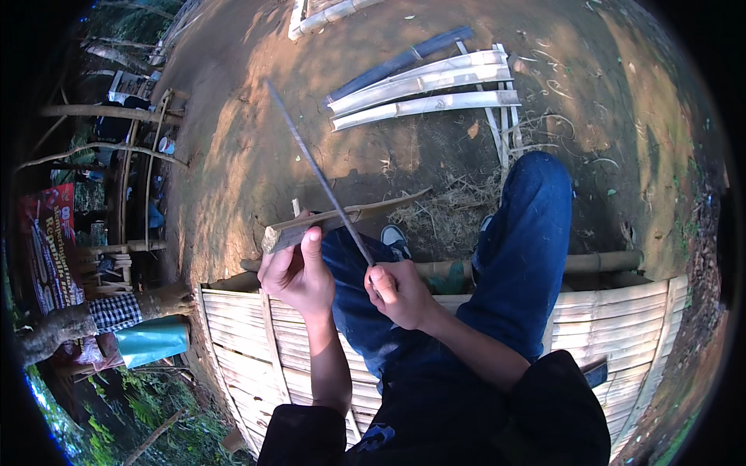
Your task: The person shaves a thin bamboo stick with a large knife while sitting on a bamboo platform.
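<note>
My left hand [299, 273] is closed round the thick end of a split bamboo piece [294, 233], thumb on the near side and fingers beneath. The piece tapers away to a thin tip on the right. In my right fist [401, 295] is the lower end of a long, thin, dark rod-like tool [315, 167]; whether it is a blade seen edge-on I cannot tell. Its shaft slants up to the far left and passes across the bamboo in this view. Whether the two touch is unclear. Both hands are above my lap.
I sit on a slatted bamboo bench [241, 342], knees apart. Ahead on the dirt lie split bamboo lengths [427, 81], a dark pole [396, 66] and fibre shavings [454, 206]. A bamboo crosspiece [598, 262] runs along the bench front. A red banner [50, 248] hangs at left.
</note>
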Action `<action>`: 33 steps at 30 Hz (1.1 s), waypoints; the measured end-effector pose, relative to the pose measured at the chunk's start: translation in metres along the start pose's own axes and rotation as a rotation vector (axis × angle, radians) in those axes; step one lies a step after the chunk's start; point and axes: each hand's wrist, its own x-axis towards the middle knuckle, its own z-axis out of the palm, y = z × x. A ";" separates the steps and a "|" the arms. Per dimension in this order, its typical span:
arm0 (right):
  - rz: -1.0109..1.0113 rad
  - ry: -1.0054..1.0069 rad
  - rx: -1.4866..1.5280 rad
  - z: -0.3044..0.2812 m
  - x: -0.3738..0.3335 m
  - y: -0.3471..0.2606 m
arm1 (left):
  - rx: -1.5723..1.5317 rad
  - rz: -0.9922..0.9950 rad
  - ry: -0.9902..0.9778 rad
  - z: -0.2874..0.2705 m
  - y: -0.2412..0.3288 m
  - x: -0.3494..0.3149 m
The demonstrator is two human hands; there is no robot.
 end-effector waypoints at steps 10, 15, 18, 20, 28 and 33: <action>0.665 0.182 0.259 -0.054 0.001 0.068 | -0.162 -0.021 -0.006 -0.001 0.001 -0.005; 0.263 0.322 -0.112 -0.052 0.007 0.069 | -0.165 0.050 -0.138 0.013 0.015 -0.013; 0.015 0.402 -0.342 -0.059 0.020 0.057 | -0.171 0.127 -0.291 0.018 0.027 -0.013; 0.000 0.434 -0.416 -0.074 0.024 0.043 | -0.192 0.159 -0.378 0.018 0.031 -0.010; 0.004 0.262 -0.056 -0.094 0.018 0.057 | 0.002 0.439 -0.652 -0.011 0.073 0.071; 0.044 0.229 0.007 -0.083 0.013 0.069 | 0.203 1.056 -0.357 -0.065 0.149 0.129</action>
